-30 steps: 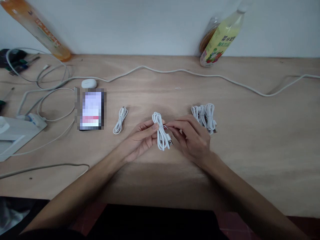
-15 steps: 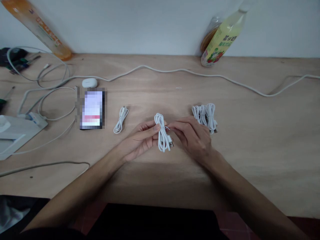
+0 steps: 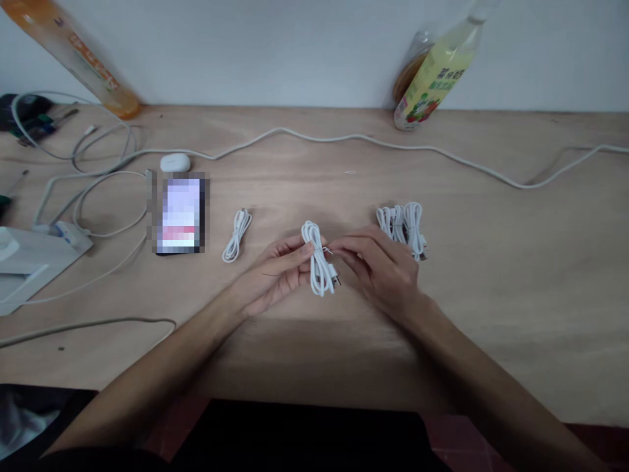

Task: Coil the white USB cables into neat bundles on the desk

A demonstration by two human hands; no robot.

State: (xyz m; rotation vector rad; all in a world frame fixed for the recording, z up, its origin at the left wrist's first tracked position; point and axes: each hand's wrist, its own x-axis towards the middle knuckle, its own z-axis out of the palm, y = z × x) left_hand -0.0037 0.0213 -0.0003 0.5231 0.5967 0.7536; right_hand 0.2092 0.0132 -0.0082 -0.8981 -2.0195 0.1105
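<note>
A coiled white USB cable (image 3: 322, 275) is gripped between the thumb and fingers of my left hand (image 3: 275, 272), above the table's middle. Its metal plug points to the lower right. Round the coil's waist runs a thin white twist tie (image 3: 327, 250), whose end is pinched by the fingertips of my right hand (image 3: 381, 265). Left of my hands lies another bundled white cable (image 3: 238, 235). Several more white cable bundles (image 3: 414, 226) sit close together beyond my right hand, which partly covers them.
A phone (image 3: 181, 213) with a blurred screen and a white earbud case (image 3: 175, 162) lie at left. By the wall stand an orange bottle (image 3: 93, 65) and a yellow drink bottle (image 3: 435, 82). A long white cord (image 3: 354, 137) crosses the table (image 3: 515, 295). A power strip (image 3: 44, 262) is at far left.
Both hands keep their grip on the cable and the tie. The cable has shifted very slightly; otherwise the scene looks the same.
</note>
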